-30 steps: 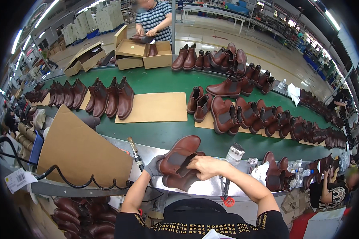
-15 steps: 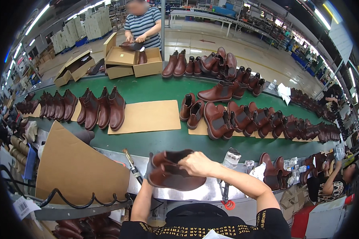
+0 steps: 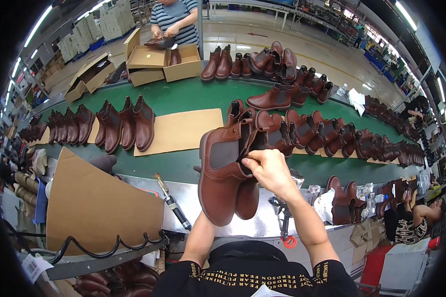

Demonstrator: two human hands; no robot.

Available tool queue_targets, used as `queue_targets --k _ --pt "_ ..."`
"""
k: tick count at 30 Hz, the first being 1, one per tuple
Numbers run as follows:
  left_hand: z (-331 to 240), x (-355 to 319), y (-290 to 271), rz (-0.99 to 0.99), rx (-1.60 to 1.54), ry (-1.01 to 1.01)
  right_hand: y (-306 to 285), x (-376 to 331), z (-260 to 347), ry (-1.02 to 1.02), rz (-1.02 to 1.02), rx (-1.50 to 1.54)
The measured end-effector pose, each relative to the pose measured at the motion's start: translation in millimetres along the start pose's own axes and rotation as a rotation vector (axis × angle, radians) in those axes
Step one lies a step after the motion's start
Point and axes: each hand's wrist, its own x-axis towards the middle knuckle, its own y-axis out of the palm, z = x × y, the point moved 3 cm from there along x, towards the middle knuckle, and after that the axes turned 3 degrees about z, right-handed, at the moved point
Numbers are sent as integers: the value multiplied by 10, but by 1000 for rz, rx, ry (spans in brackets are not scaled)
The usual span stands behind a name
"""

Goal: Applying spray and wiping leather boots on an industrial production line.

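A pair of brown leather Chelsea boots (image 3: 220,190) with dark elastic side panels is held up in front of me above the metal bench edge. Their toes point down toward me and the shaft openings face up and away. My right hand (image 3: 271,171) is closed, thumb and fingers pinching the top edge of the right boot's shaft. From below, my left forearm (image 3: 201,240) reaches up behind the boots; it supports them, though the boots hide that hand and its fingers.
Rows of brown boots (image 3: 327,131) stand on the green table (image 3: 178,171), some on cardboard (image 3: 186,131). An air tool (image 3: 176,205) and a spray gun (image 3: 285,218) lie at the metal edge. A cardboard panel (image 3: 101,203) stands left. Across the table, a person handles a boot beside open boxes (image 3: 148,57).
The boots have come up and to the right, turning from sideways to toes down toward me. My right hand has moved right and lower on the shaft. The whole view has shifted slightly.
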Motion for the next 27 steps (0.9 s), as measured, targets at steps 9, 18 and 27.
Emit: queue_targets --k 9,18,27 --pt "25 -284 29 -81 -340 -182 142 -1754 -1581 488 -745 252" --pt "114 -199 -21 -147 -91 -99 1378 -2645 -3275 863 -160 364" --pt "90 -20 166 -120 138 -31 963 -1795 -1822 467 -494 719"
